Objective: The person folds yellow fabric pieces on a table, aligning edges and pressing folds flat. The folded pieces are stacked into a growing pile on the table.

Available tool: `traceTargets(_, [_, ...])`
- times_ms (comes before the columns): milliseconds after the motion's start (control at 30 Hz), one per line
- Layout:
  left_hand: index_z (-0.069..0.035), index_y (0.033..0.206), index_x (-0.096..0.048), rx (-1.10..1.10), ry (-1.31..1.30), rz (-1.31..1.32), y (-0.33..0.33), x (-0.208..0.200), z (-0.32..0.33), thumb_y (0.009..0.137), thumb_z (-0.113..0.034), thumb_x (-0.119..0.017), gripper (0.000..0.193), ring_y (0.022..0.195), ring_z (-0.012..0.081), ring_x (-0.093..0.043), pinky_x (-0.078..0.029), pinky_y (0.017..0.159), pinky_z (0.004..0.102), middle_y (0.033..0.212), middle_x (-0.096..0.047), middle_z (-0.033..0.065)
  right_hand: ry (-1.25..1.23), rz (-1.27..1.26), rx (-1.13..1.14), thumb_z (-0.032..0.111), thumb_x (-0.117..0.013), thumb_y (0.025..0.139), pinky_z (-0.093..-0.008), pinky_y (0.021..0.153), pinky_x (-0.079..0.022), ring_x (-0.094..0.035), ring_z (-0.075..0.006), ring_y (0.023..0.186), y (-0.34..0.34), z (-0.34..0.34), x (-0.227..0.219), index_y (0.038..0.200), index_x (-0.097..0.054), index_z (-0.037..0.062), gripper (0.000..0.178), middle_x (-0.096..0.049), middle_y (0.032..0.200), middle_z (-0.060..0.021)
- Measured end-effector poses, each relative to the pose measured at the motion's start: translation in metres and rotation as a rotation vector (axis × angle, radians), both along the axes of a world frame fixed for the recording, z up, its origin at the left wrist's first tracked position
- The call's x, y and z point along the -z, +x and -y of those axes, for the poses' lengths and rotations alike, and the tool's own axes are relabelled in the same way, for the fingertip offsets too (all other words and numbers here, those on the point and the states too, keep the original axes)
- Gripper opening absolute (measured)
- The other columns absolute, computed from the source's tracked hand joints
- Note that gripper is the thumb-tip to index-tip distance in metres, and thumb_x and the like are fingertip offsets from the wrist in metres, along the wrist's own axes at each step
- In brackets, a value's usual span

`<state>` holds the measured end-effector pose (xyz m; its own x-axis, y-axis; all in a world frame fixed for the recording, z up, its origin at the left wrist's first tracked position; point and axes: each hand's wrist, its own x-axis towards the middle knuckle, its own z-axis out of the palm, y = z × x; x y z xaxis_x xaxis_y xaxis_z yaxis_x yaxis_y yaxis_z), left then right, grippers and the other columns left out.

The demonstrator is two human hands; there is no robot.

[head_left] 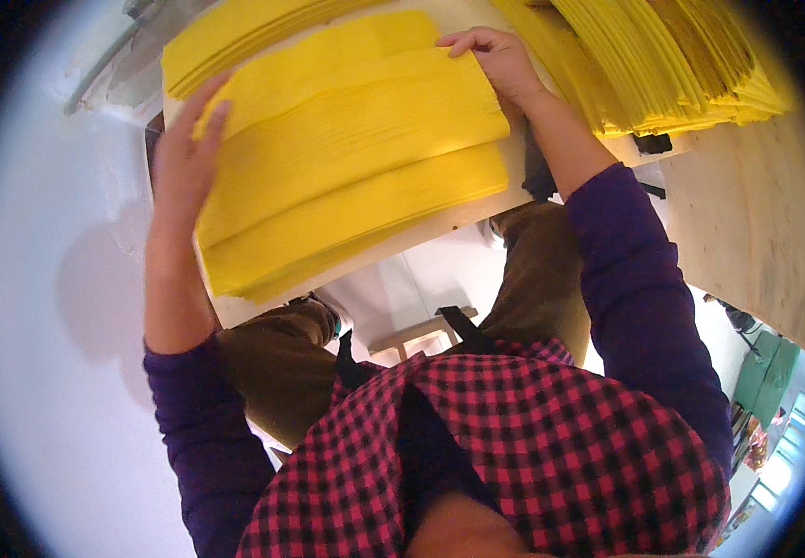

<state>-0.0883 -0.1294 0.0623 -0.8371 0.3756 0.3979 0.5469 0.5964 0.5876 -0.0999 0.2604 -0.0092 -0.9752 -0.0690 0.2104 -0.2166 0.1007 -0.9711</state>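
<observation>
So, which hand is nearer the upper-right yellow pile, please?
Right hand, just left of that pile; the left hand is at the left edge of the middle stack.

The sheets point(356, 139) lie on the desk point(458, 221) at the frame's upper centre, in overlapping layers. Behind them, upper left, is a stack point(254, 37); upper right of the frame holds a pile point(644, 65), with a board point(746, 214) below and right of it. The left grip point(189, 149) is at the sheets' left edge, the right grip point(500, 65) on their upper right corner. A wall point(59, 232) stands left. Legs point(547, 270) are below the desk, the floor between.
</observation>
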Motion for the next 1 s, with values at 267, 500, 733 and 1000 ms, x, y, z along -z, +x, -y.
traceTargets(267, [-0.01,0.136,-0.042,0.069,-0.423,-0.086,0.035,0.031,-0.062,0.093,-0.028,-0.049,0.047,0.134,0.0325,-0.032,-0.022,0.11,0.0522,0.143,-0.04,0.0132,0.014,-0.013,-0.042,-0.003,-0.056,0.086,-0.0278,0.083,-0.052,-0.062,-0.0176,0.095,-0.003,-0.005,0.007,0.084,-0.065,0.0012,0.01,-0.065,0.108,-0.0108])
traceTargets(500, [-0.013,0.138,-0.041,0.049,-0.492,-0.126,0.04,0.051,-0.061,0.094,-0.033,-0.047,0.049,0.136,0.0305,-0.029,-0.019,0.111,0.0511,0.146,-0.034,0.0114,0.137,0.023,0.101,0.001,-0.055,0.087,-0.0253,0.081,-0.051,-0.063,-0.0136,0.091,0.005,-0.006,-0.008,0.09,-0.068,0.0052,0.015,-0.069,0.098,-0.0051])
traceTargets(733, [-0.014,0.138,-0.041,0.03,-0.502,-0.163,0.044,0.057,-0.06,0.094,-0.036,-0.045,0.05,0.137,0.0292,-0.029,-0.018,0.111,0.0509,0.147,-0.034,0.0104,0.298,-0.15,0.369,0.02,-0.054,0.092,-0.0276,0.086,-0.046,-0.06,-0.0183,0.098,0.026,0.044,-0.054,0.11,-0.064,0.0082,0.023,-0.065,0.104,-0.0089])
traceTargets(1000, [-0.015,0.139,-0.04,0.032,-0.498,-0.133,0.039,0.064,-0.061,0.093,-0.037,-0.046,0.051,0.137,0.0297,-0.028,-0.018,0.111,0.0518,0.148,-0.033,0.0099,1.008,-0.141,0.006,0.061,-0.036,0.089,-0.0446,0.111,-0.02,-0.029,-0.0301,0.137,0.043,0.183,-0.025,0.136,-0.038,-0.0037,0.08,-0.033,0.146,-0.0191])
